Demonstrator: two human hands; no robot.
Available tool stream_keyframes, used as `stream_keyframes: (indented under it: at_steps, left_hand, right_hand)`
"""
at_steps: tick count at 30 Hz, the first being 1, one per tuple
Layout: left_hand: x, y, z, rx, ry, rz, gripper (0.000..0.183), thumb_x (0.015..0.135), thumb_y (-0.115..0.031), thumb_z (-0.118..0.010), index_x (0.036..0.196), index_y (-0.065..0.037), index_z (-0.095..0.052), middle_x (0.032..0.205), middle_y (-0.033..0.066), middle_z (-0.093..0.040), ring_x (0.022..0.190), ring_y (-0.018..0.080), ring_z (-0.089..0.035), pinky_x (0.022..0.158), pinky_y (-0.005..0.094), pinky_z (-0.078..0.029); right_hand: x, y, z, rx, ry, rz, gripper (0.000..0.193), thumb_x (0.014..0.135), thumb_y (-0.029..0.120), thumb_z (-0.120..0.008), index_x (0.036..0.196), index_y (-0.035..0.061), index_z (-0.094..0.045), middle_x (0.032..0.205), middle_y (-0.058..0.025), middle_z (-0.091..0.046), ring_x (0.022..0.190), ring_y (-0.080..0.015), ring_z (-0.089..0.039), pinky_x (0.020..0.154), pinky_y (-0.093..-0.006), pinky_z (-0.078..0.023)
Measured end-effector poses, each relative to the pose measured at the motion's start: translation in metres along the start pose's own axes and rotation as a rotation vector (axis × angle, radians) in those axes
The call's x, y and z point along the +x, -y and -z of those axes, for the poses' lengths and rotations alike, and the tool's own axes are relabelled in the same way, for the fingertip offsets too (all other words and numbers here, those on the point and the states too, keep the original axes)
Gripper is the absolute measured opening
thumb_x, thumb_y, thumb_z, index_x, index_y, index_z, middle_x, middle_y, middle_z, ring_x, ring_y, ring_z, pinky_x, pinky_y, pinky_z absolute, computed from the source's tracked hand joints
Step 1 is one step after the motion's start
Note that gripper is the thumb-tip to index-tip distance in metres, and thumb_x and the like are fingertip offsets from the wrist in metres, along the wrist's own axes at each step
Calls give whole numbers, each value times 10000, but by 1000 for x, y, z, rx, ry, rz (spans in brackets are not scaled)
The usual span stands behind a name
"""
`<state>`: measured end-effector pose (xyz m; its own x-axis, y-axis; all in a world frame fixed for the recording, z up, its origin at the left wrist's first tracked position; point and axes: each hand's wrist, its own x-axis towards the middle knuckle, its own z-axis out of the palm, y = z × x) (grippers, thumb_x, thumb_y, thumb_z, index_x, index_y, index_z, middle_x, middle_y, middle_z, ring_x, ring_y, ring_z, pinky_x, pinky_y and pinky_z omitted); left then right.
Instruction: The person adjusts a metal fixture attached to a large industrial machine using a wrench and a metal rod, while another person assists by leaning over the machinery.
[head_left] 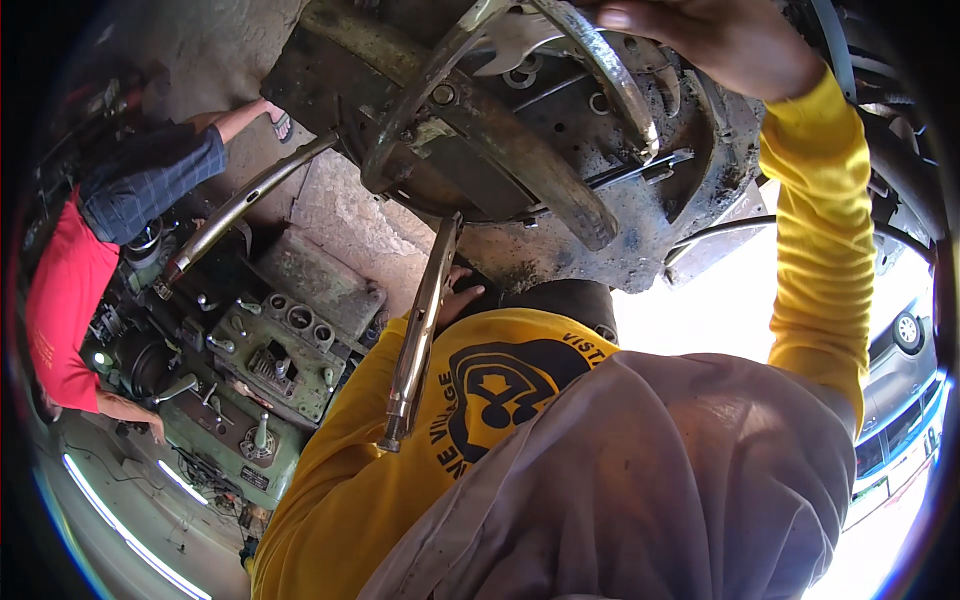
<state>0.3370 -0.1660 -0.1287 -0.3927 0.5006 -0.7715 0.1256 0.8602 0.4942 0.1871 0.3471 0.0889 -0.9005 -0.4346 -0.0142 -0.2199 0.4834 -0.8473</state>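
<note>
My right hand (pixel 725 40) reaches over the top of a greasy round metal machine part (pixel 650 255). One digit is stretched toward an open-end wrench (pixel 515 42) on it, but the frame's upper edge cuts off the other fingers. Curved metal bars (pixel 610 75) rise beside this hand. Lower down, my left hand (pixel 460 293) is at my waist, fingers apart and partly hidden behind a shiny metal lever (pixel 425 330). No finger shows wrapped round the lever. Washers (pixel 522 70) and a thick rusty bar (pixel 530 165) are on the machine.
Another metal lever (pixel 245 205) sticks out to the left. Beyond it is a green machine (pixel 270 350) with several knobs and handles. A person in a red shirt (pixel 70 290) has a hand close to that machine. A parked car (pixel 895 360) is at the far right.
</note>
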Motion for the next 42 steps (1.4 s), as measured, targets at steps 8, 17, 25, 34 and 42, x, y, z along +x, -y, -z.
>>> stream_keyframes:
  at_steps: [8, 17, 25, 34, 42]
  left_hand:
    - [-11, -15, 2, -141, -13, 109, 449, 837, -315, -724, 1140, 4, -637, 1138, 207, -630, 1078, 379, -595, 951, 441, -470]
    - [-12, -5, -10, -182, -43, 84, 474, 837, -320, -734, 1183, -13, -629, 1149, 204, -633, 1099, 378, -591, 970, 453, -462]
    - [-12, -3, -13, -187, -33, 105, 477, 827, -291, -732, 1211, -33, -617, 1168, 207, -627, 1119, 386, -581, 982, 459, -458]
    - [-13, -2, -15, -128, -44, 92, 482, 825, -303, -725, 1218, -47, -614, 1185, 203, -623, 1134, 384, -577, 987, 458, -458]
    - [-9, -5, -8, -199, -19, 90, 466, 826, -303, -735, 1190, -32, -629, 1166, 205, -630, 1116, 372, -591, 981, 443, -465]
  right_hand:
    - [41, -5, 18, -88, 297, -148, 246, 989, 199, -606, 1017, -26, -700, 791, -118, -683, 692, -191, -611, 666, -338, -498]
    - [63, -8, 25, -251, 308, -22, 264, 946, 150, -631, 761, -37, -612, 581, -147, -462, 532, -184, -436, 550, -391, -380]
    - [76, -12, 27, -263, 390, 73, 279, 902, 87, -590, 681, -44, -482, 539, -116, -394, 524, -155, -381, 539, -382, -374]
    - [110, 36, 12, -424, 274, -441, 185, 946, 137, -566, 892, -29, -630, 659, -111, -583, 596, -178, -559, 589, -344, -483]
    - [33, 13, 2, -300, 192, -117, 180, 940, 127, -597, 962, -8, -715, 751, -133, -680, 641, -248, -639, 652, -354, -549]
